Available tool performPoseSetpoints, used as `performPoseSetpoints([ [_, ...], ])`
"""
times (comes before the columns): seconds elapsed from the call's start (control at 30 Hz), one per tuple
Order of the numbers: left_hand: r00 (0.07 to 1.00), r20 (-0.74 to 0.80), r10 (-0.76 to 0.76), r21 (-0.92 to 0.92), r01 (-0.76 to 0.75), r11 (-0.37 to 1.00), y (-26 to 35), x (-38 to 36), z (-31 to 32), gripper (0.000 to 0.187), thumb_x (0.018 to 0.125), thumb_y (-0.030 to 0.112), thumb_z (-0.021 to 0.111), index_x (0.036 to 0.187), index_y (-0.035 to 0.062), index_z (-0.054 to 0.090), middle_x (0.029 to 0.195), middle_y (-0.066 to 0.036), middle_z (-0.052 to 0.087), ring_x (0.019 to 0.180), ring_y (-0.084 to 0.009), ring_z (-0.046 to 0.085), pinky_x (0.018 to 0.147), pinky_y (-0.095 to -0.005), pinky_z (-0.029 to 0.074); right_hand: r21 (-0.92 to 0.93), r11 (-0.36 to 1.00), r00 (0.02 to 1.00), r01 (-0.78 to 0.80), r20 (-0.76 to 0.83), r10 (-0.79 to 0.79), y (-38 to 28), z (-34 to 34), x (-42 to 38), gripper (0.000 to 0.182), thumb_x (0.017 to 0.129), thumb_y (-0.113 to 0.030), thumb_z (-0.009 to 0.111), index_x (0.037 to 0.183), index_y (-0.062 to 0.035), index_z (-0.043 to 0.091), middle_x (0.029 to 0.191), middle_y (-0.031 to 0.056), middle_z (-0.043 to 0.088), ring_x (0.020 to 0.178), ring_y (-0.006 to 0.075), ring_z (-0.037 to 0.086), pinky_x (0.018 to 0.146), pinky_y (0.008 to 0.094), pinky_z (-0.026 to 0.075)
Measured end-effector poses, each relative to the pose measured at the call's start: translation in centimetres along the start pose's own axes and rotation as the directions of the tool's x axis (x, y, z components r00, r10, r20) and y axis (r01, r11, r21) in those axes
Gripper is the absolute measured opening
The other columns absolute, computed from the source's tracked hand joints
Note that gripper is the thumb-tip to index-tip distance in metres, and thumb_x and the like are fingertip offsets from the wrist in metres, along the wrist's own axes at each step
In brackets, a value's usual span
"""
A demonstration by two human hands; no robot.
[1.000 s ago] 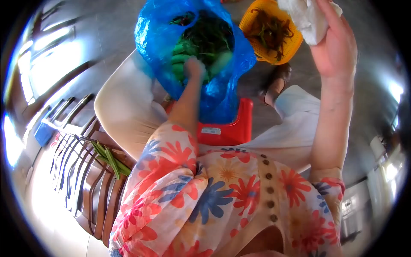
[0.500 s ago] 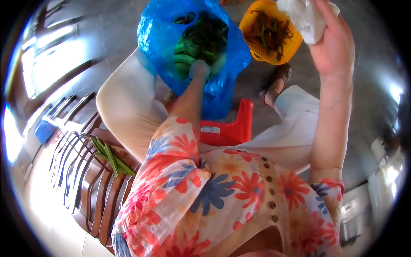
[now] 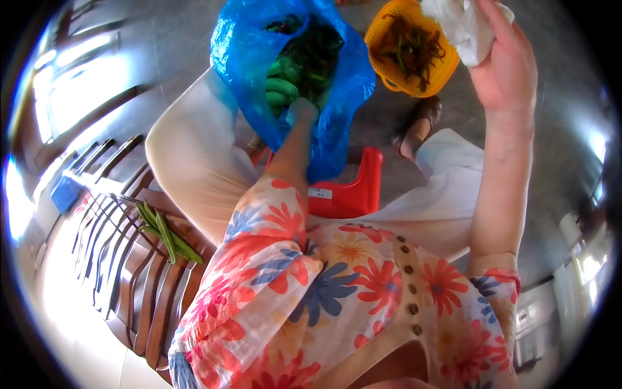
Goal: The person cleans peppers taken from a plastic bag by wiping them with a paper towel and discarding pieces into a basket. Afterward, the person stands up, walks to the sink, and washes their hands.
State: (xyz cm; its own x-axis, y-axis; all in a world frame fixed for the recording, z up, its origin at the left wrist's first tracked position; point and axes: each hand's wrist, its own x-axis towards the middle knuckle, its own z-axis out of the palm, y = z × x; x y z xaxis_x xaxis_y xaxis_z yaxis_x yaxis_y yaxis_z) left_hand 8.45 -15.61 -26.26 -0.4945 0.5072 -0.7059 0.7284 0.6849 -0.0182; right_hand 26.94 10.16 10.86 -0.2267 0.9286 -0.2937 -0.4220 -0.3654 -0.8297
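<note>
Her left hand (image 3: 301,110) is sunk into the mouth of the blue bag (image 3: 249,61) — fingers hidden, grip unreadable — with the green pods (image 3: 280,87) just beyond, lying crosswise. Her right hand (image 3: 505,61), raised well apart, clutches a white bag (image 3: 457,23).

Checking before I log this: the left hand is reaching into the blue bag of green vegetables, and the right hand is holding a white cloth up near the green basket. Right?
Not quite. The basket is yellow-orange, not green, as the head view shows. The rest stands: the left hand reaches into the blue bag of green vegetables, and the right hand holds a white cloth up near that basket.
</note>
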Motion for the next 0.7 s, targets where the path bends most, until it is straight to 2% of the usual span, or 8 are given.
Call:
performPoseSetpoints([
  [0.1, 0.997, 0.044, -0.064, -0.097, 0.068, 0.993, 0.1, -0.1, -0.3, 0.024, 0.071, 0.023, 0.056, 0.082, 0.0045, 0.066, 0.09, -0.018, 0.063, 0.085, -0.0315, 0.062, 0.073, -0.0386, 0.05, -0.026, 1.0, 1.0, 0.008, -0.027, -0.008, 0.0, 0.4, -0.1, 0.025, 0.088, -0.011, 0.048, 0.106, 0.0064, 0.051, 0.1, 0.0151, 0.059, 0.089, 0.0237, 0.06, 0.077, 0.0337, 0.05],
  [0.2, 1.0, 0.021, 0.015, -0.169, -0.012, 0.986, 0.6, 0.1, -1.0, 0.028, 0.07, 0.025, 0.056, 0.081, 0.0011, 0.065, 0.09, -0.018, 0.063, 0.085, -0.0324, 0.061, 0.073, -0.0396, 0.049, -0.024, 1.0, 1.0, 0.015, -0.018, -0.015, 0.0, 0.3, -0.1, 0.025, 0.088, -0.011, 0.048, 0.105, 0.0064, 0.052, 0.1, 0.0155, 0.059, 0.088, 0.024, 0.06, 0.077, 0.0341, 0.05],
  [0.3, 0.981, 0.192, -0.003, -0.127, 0.028, 0.991, 0.7, 0.1, -2.5, 0.029, 0.069, 0.025, 0.056, 0.081, 0.0007, 0.065, 0.089, -0.018, 0.063, 0.085, -0.0326, 0.061, 0.073, -0.04, 0.049, -0.023, 1.0, 0.999, 0.017, -0.043, -0.018, 0.1, 0.3, 0.0, 0.024, 0.088, -0.011, 0.049, 0.105, 0.0058, 0.052, 0.1, 0.0159, 0.059, 0.088, 0.0244, 0.06, 0.077, 0.0346, 0.05],
  [0.4, 0.997, 0.06, -0.057, -0.14, 0.065, 0.988, 2.9, -4.5, -10.6, 0.025, 0.07, 0.022, 0.055, 0.082, 0.0021, 0.066, 0.089, -0.018, 0.063, 0.084, -0.0327, 0.061, 0.074, -0.0394, 0.048, -0.003, 1.0, 1.0, -0.004, -0.013, 0.004, -0.1, 0.5, -0.1, 0.024, 0.087, -0.01, 0.05, 0.105, 0.0055, 0.052, 0.099, 0.0159, 0.059, 0.087, 0.0245, 0.06, 0.076, 0.0349, 0.051],
  [0.5, 0.98, 0.068, 0.186, 0.213, -0.196, 0.957, 1.8, -3.0, -13.7, 0.024, 0.072, 0.02, 0.054, 0.084, 0.0026, 0.066, 0.095, -0.018, 0.063, 0.09, -0.0317, 0.06, 0.077, -0.0384, 0.048, 0.027, 0.999, 0.999, -0.025, -0.027, 0.026, -0.1, 0.6, 0.0, 0.024, 0.086, -0.009, 0.051, 0.105, 0.0053, 0.052, 0.099, 0.0159, 0.06, 0.086, 0.0247, 0.061, 0.074, 0.0344, 0.051],
  [0.57, 1.0, -0.001, -0.011, 0.105, 0.011, 0.994, 3.6, -5.2, -19.5, 0.025, 0.076, 0.018, 0.05, 0.089, 0.0016, 0.065, 0.095, -0.021, 0.061, 0.093, -0.0321, 0.059, 0.079, -0.0404, 0.047, 0.007, 0.998, 0.998, -0.062, 0.023, 0.062, -0.2, 0.4, 0.2, 0.024, 0.085, -0.009, 0.052, 0.105, 0.0052, 0.052, 0.099, 0.0155, 0.06, 0.085, 0.0241, 0.061, 0.073, 0.0337, 0.051],
  [0.67, 0.994, -0.096, 0.054, 0.124, -0.041, 0.991, 4.7, -6.3, -25.4, 0.025, 0.073, 0.019, 0.053, 0.086, 0.0026, 0.066, 0.095, -0.021, 0.061, 0.092, -0.0313, 0.059, 0.079, -0.0401, 0.047, 0.009, 0.996, 0.996, -0.085, 0.042, 0.084, 0.0, 0.3, 0.3, 0.025, 0.085, -0.01, 0.053, 0.104, 0.0048, 0.053, 0.098, 0.0146, 0.06, 0.084, 0.0228, 0.061, 0.071, 0.0327, 0.051],
  [0.7, 0.988, -0.084, 0.128, 0.143, -0.115, 0.983, 4.9, -6.5, -26.8, 0.024, 0.072, 0.019, 0.054, 0.085, 0.0029, 0.066, 0.093, -0.02, 0.062, 0.091, -0.0313, 0.059, 0.078, -0.0403, 0.047, 0.016, 0.996, 0.995, -0.089, 0.035, 0.088, 0.1, 0.4, 0.2, 0.025, 0.084, -0.01, 0.054, 0.104, 0.0047, 0.053, 0.097, 0.0143, 0.06, 0.083, 0.0223, 0.061, 0.071, 0.0323, 0.051],
])
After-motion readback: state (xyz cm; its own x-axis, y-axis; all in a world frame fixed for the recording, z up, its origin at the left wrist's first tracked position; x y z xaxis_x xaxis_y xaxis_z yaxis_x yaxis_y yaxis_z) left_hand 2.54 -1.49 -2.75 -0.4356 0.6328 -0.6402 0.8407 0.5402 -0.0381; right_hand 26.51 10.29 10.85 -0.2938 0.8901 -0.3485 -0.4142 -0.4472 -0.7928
